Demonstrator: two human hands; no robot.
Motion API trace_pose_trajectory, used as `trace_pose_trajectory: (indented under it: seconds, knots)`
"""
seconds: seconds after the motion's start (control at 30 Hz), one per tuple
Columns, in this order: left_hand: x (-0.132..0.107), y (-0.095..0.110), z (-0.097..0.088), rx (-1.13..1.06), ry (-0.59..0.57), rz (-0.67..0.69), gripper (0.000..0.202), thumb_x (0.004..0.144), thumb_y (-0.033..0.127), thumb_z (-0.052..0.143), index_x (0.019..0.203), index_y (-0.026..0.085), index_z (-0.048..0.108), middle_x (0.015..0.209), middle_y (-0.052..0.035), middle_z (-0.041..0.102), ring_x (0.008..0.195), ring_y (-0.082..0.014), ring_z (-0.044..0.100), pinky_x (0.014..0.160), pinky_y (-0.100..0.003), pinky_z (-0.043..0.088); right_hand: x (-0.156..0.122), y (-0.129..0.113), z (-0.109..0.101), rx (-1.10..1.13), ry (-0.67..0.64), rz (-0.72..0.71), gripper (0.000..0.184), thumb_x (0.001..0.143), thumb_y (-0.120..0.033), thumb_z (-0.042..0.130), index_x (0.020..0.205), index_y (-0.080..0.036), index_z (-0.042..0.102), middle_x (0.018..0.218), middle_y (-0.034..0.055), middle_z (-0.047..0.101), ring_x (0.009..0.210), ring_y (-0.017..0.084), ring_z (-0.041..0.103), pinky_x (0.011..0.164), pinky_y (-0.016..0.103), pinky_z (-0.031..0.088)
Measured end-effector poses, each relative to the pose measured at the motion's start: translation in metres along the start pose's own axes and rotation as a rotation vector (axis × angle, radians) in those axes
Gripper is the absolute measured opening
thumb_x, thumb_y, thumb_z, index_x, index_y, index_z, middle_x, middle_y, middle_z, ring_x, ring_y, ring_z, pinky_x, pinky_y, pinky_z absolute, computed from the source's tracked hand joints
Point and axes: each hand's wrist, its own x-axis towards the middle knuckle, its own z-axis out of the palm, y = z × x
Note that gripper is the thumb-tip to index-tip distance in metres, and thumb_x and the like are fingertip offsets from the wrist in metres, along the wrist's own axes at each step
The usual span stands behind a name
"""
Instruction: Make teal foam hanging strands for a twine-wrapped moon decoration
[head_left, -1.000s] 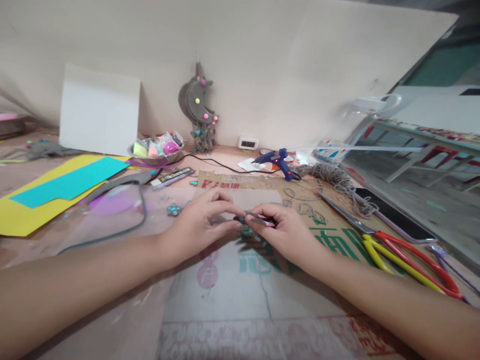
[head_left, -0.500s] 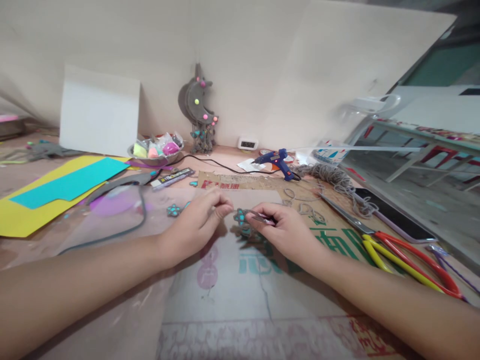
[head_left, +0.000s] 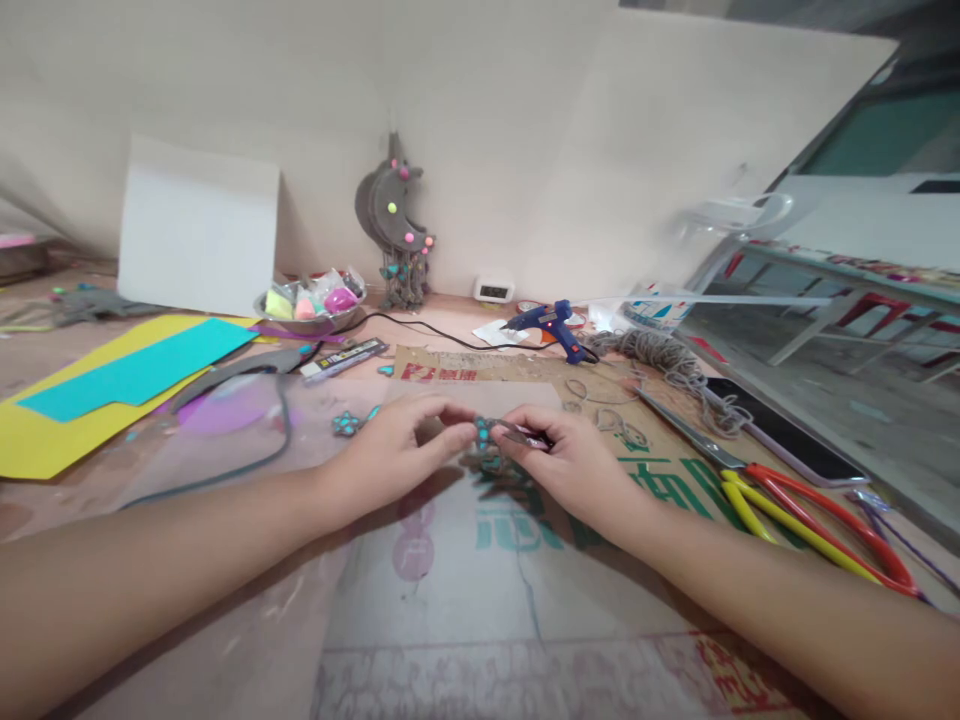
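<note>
Both my hands meet over the middle of the cardboard work mat [head_left: 465, 560]. My right hand [head_left: 574, 462] is closed in a pinch on a small grey and teal felt ornament [head_left: 484, 432] and a thin dark piece beside it. My left hand [head_left: 394, 450] has its fingers curled, with thumb and fingertips touching the ornament's left edge. Another small teal and grey ornament [head_left: 346, 424] lies on the table just left of my left hand.
Red and yellow scissors [head_left: 795, 510], a phone [head_left: 787, 440], tangled twine [head_left: 667, 360] and a blue glue gun [head_left: 551, 325] lie right. Yellow and teal paper [head_left: 112, 385], a bowl of coloured clay [head_left: 311, 300], a grey moon decoration [head_left: 394, 215] and a white board [head_left: 199, 225] sit left and behind.
My left hand drew back a little from the ornament half a second ago and has now come in again, its fingertips back on the piece. My right hand stayed put.
</note>
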Motion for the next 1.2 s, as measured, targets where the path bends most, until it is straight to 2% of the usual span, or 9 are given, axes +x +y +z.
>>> trace_pose_trajectory:
  seconds: [0.13,0.27,0.4,0.57,0.73,0.97,1.2]
  knots:
    - [0.0008,-0.0007,-0.0007,0.078,-0.036,0.050,0.021,0.088,0.035,0.050,0.085,0.019,0.064,0.086,0.0000,0.067,0.081,-0.0155,0.061,0.074,-0.026,0.044,-0.0009,0.0021,0.0002,-0.019,-0.018,-0.031,0.015,0.078,-0.029,0.058,0.072,-0.016,0.064,0.060,-0.0024,0.056,0.055,0.010,0.047,0.051,0.021,0.035]
    - [0.0013,-0.0025,-0.0004,0.081,-0.038,0.072,0.023,0.089,0.033,0.048,0.080,0.018,0.063,0.080,0.0002,0.066,0.077,-0.0142,0.059,0.071,-0.025,0.043,-0.0015,0.0008,0.0003,-0.008,-0.016,-0.037,0.022,0.082,-0.034,0.055,0.072,-0.017,0.064,0.059,-0.0020,0.056,0.055,0.011,0.047,0.051,0.021,0.035]
    - [0.0010,-0.0015,-0.0011,0.082,-0.045,0.078,0.022,0.089,0.030,0.048,0.080,0.017,0.063,0.082,-0.0008,0.066,0.078,-0.0140,0.059,0.071,-0.024,0.043,-0.0002,-0.0008,0.0002,0.037,-0.010,-0.013,0.021,0.080,-0.035,0.057,0.077,-0.017,0.066,0.067,-0.0003,0.063,0.060,0.012,0.054,0.054,0.022,0.040]
    - [0.0016,0.0015,-0.0024,0.065,-0.064,0.083,0.030,0.092,0.034,0.042,0.079,0.017,0.064,0.084,-0.0021,0.066,0.081,-0.0146,0.060,0.074,-0.025,0.044,0.0013,-0.0009,0.0004,0.043,-0.022,0.025,0.018,0.077,-0.033,0.059,0.074,-0.017,0.065,0.063,-0.0014,0.061,0.057,0.011,0.052,0.052,0.021,0.039]
    - [0.0019,-0.0011,-0.0006,0.009,-0.075,0.010,0.025,0.087,0.037,0.051,0.094,0.020,0.068,0.094,-0.0026,0.069,0.085,-0.0165,0.061,0.075,-0.026,0.045,0.0012,-0.0018,-0.0011,0.072,-0.006,0.029,0.018,0.079,-0.034,0.056,0.076,-0.018,0.065,0.067,-0.0009,0.062,0.061,0.012,0.055,0.056,0.022,0.042]
    - [0.0006,-0.0003,-0.0001,-0.064,-0.059,-0.024,0.023,0.088,0.035,0.049,0.086,0.018,0.065,0.078,0.0005,0.066,0.072,-0.0130,0.059,0.064,-0.023,0.043,0.0009,-0.0003,-0.0008,0.059,-0.014,0.019,0.018,0.079,-0.032,0.057,0.073,-0.017,0.063,0.063,-0.0019,0.059,0.057,0.011,0.051,0.053,0.021,0.039]
    - [0.0010,-0.0008,-0.0001,-0.089,-0.054,-0.056,0.023,0.085,0.040,0.054,0.086,0.019,0.064,0.079,0.0015,0.066,0.067,-0.0113,0.057,0.061,-0.021,0.041,0.0010,0.0036,-0.0002,0.050,-0.027,0.007,0.015,0.078,-0.030,0.058,0.077,-0.017,0.065,0.067,-0.0006,0.062,0.060,0.012,0.054,0.054,0.021,0.040]
